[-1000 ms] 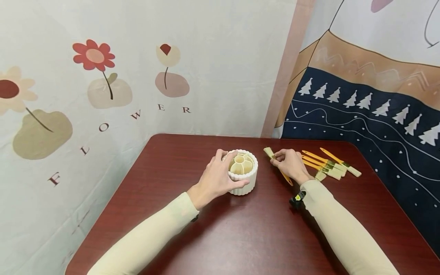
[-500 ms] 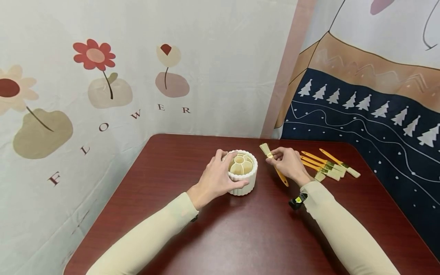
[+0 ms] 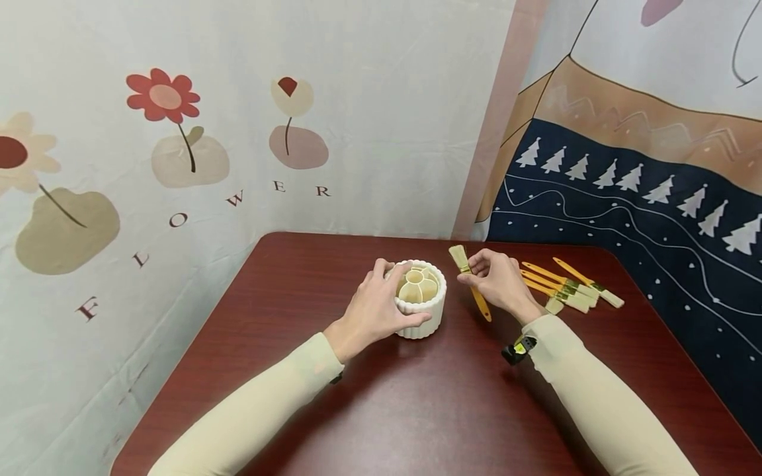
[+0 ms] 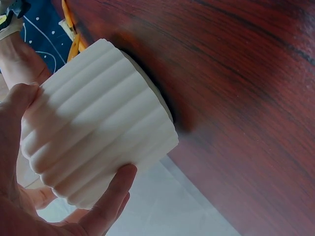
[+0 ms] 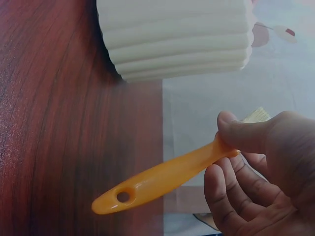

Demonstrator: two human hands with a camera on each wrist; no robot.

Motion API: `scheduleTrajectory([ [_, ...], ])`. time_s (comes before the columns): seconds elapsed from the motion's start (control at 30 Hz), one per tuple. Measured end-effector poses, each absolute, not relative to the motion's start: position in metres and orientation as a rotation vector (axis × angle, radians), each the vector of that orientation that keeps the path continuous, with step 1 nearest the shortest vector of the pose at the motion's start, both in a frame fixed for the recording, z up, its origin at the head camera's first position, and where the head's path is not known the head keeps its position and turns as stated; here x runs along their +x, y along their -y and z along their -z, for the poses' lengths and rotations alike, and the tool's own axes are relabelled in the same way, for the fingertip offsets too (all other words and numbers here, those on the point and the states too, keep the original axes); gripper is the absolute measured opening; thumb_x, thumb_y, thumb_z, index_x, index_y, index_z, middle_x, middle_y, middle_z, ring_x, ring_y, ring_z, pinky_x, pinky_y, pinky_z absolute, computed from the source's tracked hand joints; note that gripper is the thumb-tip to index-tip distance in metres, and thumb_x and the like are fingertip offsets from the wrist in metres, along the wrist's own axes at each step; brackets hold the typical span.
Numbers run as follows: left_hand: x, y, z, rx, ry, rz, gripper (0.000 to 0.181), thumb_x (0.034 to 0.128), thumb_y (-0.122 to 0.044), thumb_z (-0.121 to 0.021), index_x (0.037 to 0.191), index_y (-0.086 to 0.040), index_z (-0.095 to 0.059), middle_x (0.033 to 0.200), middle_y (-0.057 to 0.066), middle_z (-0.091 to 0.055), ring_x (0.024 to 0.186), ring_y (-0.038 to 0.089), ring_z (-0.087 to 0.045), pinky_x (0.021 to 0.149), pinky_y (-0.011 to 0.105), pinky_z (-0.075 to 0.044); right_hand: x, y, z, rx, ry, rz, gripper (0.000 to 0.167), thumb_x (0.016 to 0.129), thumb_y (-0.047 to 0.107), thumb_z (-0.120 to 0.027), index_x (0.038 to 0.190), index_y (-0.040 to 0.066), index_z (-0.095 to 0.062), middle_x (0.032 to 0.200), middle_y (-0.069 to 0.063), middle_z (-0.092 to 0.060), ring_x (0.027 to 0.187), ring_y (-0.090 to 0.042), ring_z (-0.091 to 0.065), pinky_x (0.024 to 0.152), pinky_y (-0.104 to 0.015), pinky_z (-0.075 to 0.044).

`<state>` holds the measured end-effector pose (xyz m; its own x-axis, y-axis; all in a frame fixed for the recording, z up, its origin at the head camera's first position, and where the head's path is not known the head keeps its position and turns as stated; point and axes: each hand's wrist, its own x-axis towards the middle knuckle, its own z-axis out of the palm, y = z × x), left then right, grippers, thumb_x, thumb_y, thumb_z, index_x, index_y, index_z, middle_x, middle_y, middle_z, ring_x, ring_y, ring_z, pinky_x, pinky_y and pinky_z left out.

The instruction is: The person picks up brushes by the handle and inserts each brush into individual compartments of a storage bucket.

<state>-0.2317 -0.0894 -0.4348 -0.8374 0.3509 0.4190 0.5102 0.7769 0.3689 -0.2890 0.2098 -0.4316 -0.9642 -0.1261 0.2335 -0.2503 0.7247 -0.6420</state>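
Note:
A white fluted round holder [image 3: 430,314] with petal-shaped compartments inside stands on the table. My left hand [image 3: 375,301] grips it from the left, thumb at the near side and fingers over the far rim; the left wrist view shows the fluted wall [image 4: 98,118] between thumb and fingers. To the right of the holder, my right hand [image 3: 500,281] pinches a paintbrush [image 3: 481,304] near its metal band. Its pale bristles point up and away, and its orange handle [image 5: 162,179] slants down towards me. The brush is apart from the holder.
Several more orange-handled paintbrushes [image 3: 565,291] lie in a loose group on the right of the dark red table [image 3: 387,410], just beyond my right wrist. Fabric backdrops [image 3: 381,119] hang behind and beside the table.
The paintbrush in my right hand has risen, shifted slightly left and turned more upright. My left hand and the holder have stayed in place.

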Motion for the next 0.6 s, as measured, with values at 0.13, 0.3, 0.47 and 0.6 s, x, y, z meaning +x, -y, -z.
scheduleTrajectory([
  [0.13, -0.232, 0.090, 0.436, -0.664, 2.637, 0.676, 0.102, 0.0840, -0.062, -0.100, 0.166, -0.018, -0.058, 0.141, 0.019, -0.061, 0.107, 0.043, -0.075, 0.094, 0.056, -0.069, -0.285, -0.208, 0.428, 0.326, 2.718, -1.082, 0.034, 0.099, 0.023, -0.097, 0.121, 0.005, -0.079, 0.112, -0.017, -0.086, 0.097, -0.030, -0.083, 0.083, -0.039, -0.070],
  [0.3, -0.232, 0.090, 0.436, -0.670, 2.637, 0.670, 0.102, 0.0841, -0.062, -0.100, 0.166, -0.018, -0.058, 0.141, 0.019, -0.061, 0.105, 0.043, -0.075, 0.094, 0.056, -0.069, -0.279, -0.203, 0.422, 0.368, 2.681, -1.088, 0.034, 0.098, 0.023, -0.097, 0.121, 0.006, -0.080, 0.110, -0.016, -0.087, 0.096, -0.030, -0.083, 0.083, -0.039, -0.070],
  [0.47, -0.232, 0.090, 0.436, -0.666, 2.641, 0.672, 0.102, 0.0842, -0.062, -0.100, 0.166, -0.018, -0.058, 0.140, 0.019, -0.061, 0.105, 0.042, -0.074, 0.093, 0.056, -0.069, -0.272, -0.198, 0.415, 0.396, 2.655, -1.088, 0.032, 0.098, 0.023, -0.097, 0.121, 0.007, -0.080, 0.109, -0.015, -0.087, 0.096, -0.029, -0.083, 0.083, -0.035, -0.068],
  [0.6, -0.232, 0.090, 0.436, -0.666, 2.648, 0.672, 0.103, 0.0843, -0.063, -0.100, 0.167, -0.018, -0.058, 0.140, 0.019, -0.061, 0.105, 0.041, -0.074, 0.093, 0.055, -0.069, -0.266, -0.193, 0.410, 0.436, 2.618, -1.093, 0.031, 0.097, 0.022, -0.098, 0.119, 0.008, -0.081, 0.106, -0.013, -0.087, 0.095, -0.028, -0.084, 0.083, -0.033, -0.066],
])
